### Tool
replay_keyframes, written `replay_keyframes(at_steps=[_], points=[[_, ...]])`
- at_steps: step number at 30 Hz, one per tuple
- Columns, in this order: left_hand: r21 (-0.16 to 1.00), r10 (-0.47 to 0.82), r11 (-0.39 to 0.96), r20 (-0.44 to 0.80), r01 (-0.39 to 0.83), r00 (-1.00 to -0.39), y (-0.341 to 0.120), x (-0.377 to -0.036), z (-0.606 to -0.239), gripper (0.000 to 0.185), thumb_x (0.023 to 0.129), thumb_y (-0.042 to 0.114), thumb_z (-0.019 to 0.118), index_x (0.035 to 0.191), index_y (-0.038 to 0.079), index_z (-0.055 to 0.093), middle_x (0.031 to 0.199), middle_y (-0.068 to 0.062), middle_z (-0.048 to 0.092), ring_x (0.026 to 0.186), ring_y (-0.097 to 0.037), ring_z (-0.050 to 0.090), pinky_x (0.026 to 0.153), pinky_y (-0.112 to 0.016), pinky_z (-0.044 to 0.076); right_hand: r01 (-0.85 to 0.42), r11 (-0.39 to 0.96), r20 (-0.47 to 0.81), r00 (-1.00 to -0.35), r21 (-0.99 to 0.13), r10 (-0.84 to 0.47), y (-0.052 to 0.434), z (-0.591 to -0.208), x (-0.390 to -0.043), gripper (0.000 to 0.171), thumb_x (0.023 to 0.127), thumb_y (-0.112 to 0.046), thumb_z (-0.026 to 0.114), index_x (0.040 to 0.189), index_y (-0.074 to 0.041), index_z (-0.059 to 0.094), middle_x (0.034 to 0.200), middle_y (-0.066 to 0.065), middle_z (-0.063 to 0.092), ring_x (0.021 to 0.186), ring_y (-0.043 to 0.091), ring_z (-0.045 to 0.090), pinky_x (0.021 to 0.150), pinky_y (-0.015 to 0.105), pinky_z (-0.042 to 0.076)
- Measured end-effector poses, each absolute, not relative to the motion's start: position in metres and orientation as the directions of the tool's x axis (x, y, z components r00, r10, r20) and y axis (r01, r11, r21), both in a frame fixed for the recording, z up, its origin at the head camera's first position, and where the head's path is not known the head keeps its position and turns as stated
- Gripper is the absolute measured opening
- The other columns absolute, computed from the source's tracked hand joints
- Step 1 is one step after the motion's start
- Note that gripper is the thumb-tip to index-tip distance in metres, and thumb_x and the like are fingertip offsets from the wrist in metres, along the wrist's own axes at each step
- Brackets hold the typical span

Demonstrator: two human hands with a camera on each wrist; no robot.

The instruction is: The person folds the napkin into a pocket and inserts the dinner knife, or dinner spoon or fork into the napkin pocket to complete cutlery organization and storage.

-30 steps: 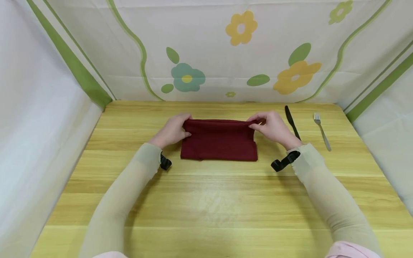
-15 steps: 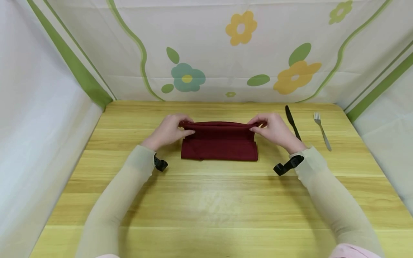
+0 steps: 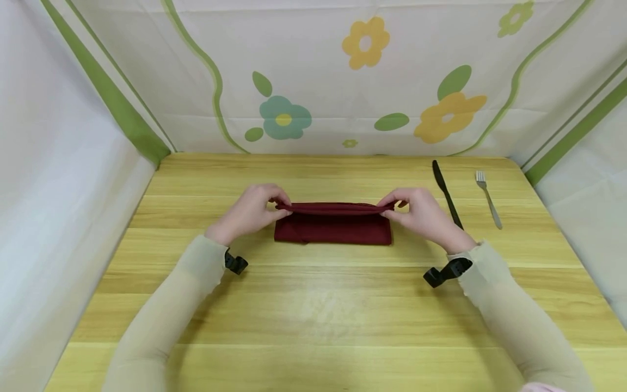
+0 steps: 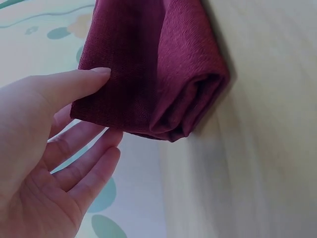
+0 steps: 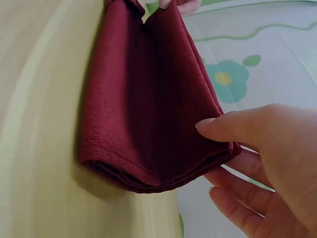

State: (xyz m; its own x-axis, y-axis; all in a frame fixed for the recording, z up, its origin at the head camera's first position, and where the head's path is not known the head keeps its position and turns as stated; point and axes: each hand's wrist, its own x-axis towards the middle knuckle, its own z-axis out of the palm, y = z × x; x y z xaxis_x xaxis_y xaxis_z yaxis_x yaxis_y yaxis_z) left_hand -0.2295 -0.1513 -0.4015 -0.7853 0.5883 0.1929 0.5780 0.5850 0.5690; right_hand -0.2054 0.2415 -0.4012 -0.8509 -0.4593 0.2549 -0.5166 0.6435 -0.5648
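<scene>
A dark red cloth napkin, folded into a layered strip, lies across the wooden table. Its far flap is raised at both ends. My left hand pinches the flap's left corner, thumb in front and fingers behind, as the left wrist view of the napkin shows. At the other end my right hand pinches the right corner the same way; in the right wrist view its thumb presses the inner face of the cloth. Between flap and near layer a shadowed gap stays visible.
Right of the right hand lie a black knife and, farther right, a fork with a metal head. A white cloth backdrop printed with flowers stands behind the table. White cloth also hangs at both sides.
Both hands have brought the napkin's far flap toward the near side and lower. The visible strip has become narrower. The knife and fork have stayed in place.
</scene>
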Motion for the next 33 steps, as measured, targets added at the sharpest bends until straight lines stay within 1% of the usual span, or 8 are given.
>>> replay_keyframes(at_steps=[3, 9, 14, 19, 24, 28, 31, 33], points=[[0.575, 0.592, 0.58, 0.189, 0.577, -0.784, -0.152, -0.225, -0.403, 0.008, 0.091, 0.01, 0.079, 0.098, 0.012, 0.076, 0.098, 0.003, 0.07, 0.093, -0.015, 0.064, 0.086, -0.041, 0.055, -0.529, 0.64, 0.263, -0.844, -0.557, -0.468, 0.241, -0.403, -0.198, 0.019, 0.088, -0.002, 0.08, 0.102, -0.015, 0.08, 0.099, -0.004, 0.074, 0.093, 0.016, 0.065, 0.081, 0.044, 0.052], [0.559, 0.606, 0.586, 0.179, 0.587, -0.775, -0.154, -0.217, -0.409, 0.01, 0.088, 0.008, 0.081, 0.094, 0.013, 0.075, 0.096, 0.003, 0.068, 0.091, -0.014, 0.063, 0.082, -0.035, 0.055, -0.583, 0.632, 0.286, -0.809, -0.511, -0.514, 0.238, -0.412, -0.182, 0.022, 0.085, 0.0, 0.082, 0.101, -0.015, 0.079, 0.101, -0.003, 0.074, 0.091, 0.016, 0.067, 0.074, 0.043, 0.054], [0.55, 0.623, 0.593, 0.151, 0.589, -0.768, -0.155, -0.21, -0.415, 0.012, 0.086, 0.009, 0.083, 0.094, 0.013, 0.074, 0.096, 0.003, 0.068, 0.088, -0.017, 0.063, 0.08, -0.036, 0.054, -0.621, 0.608, 0.288, -0.777, -0.495, -0.559, 0.236, -0.426, -0.173, 0.022, 0.082, -0.001, 0.085, 0.098, -0.015, 0.079, 0.101, -0.004, 0.074, 0.097, 0.019, 0.067, 0.081, 0.043, 0.056], [0.56, 0.624, 0.617, 0.08, 0.553, -0.778, -0.155, -0.204, -0.42, 0.014, 0.087, 0.014, 0.084, 0.097, 0.014, 0.075, 0.099, 0.005, 0.068, 0.093, -0.017, 0.063, 0.084, -0.037, 0.053, -0.59, 0.629, 0.226, -0.795, -0.507, -0.563, 0.239, -0.437, -0.17, 0.019, 0.084, -0.007, 0.085, 0.1, -0.017, 0.08, 0.105, -0.005, 0.072, 0.102, 0.02, 0.064, 0.09, 0.045, 0.052], [0.58, 0.614, 0.607, 0.092, 0.543, -0.784, -0.152, -0.202, -0.423, 0.013, 0.089, 0.012, 0.082, 0.101, 0.014, 0.077, 0.102, 0.004, 0.069, 0.097, -0.018, 0.063, 0.087, -0.039, 0.052, -0.554, 0.66, 0.198, -0.82, -0.508, -0.536, 0.243, -0.441, -0.178, 0.017, 0.087, -0.007, 0.082, 0.102, -0.013, 0.08, 0.11, 0.002, 0.072, 0.11, 0.028, 0.064, 0.099, 0.051, 0.049], [0.584, 0.613, 0.605, 0.092, 0.541, -0.785, -0.148, -0.202, -0.425, 0.012, 0.091, 0.013, 0.08, 0.103, 0.014, 0.077, 0.105, 0.004, 0.07, 0.1, -0.019, 0.062, 0.089, -0.039, 0.051, -0.544, 0.706, 0.165, -0.83, -0.454, -0.533, 0.242, -0.435, -0.186, 0.017, 0.086, -0.01, 0.084, 0.103, -0.011, 0.079, 0.108, 0.004, 0.072, 0.108, 0.029, 0.065, 0.097, 0.051, 0.05], [0.589, 0.603, 0.608, 0.092, 0.532, -0.792, -0.148, -0.202, -0.427, 0.012, 0.091, 0.012, 0.08, 0.103, 0.014, 0.077, 0.105, 0.004, 0.069, 0.099, -0.019, 0.062, 0.088, -0.039, 0.052, -0.551, 0.728, 0.15, -0.827, -0.407, -0.542, 0.229, -0.422, -0.187, 0.026, 0.084, -0.021, 0.087, 0.106, -0.012, 0.078, 0.111, 0.003, 0.071, 0.107, 0.028, 0.064, 0.094, 0.049, 0.05], [0.591, 0.598, 0.607, 0.1, 0.531, -0.795, -0.148, -0.202, -0.428, 0.012, 0.091, 0.011, 0.08, 0.102, 0.014, 0.077, 0.105, 0.004, 0.069, 0.098, -0.018, 0.062, 0.087, -0.039, 0.052, -0.565, 0.716, 0.17, -0.818, -0.41, -0.549, 0.213, -0.412, -0.186, 0.031, 0.083, -0.025, 0.088, 0.109, -0.012, 0.078, 0.114, 0.004, 0.07, 0.11, 0.028, 0.062, 0.096, 0.049, 0.049]])
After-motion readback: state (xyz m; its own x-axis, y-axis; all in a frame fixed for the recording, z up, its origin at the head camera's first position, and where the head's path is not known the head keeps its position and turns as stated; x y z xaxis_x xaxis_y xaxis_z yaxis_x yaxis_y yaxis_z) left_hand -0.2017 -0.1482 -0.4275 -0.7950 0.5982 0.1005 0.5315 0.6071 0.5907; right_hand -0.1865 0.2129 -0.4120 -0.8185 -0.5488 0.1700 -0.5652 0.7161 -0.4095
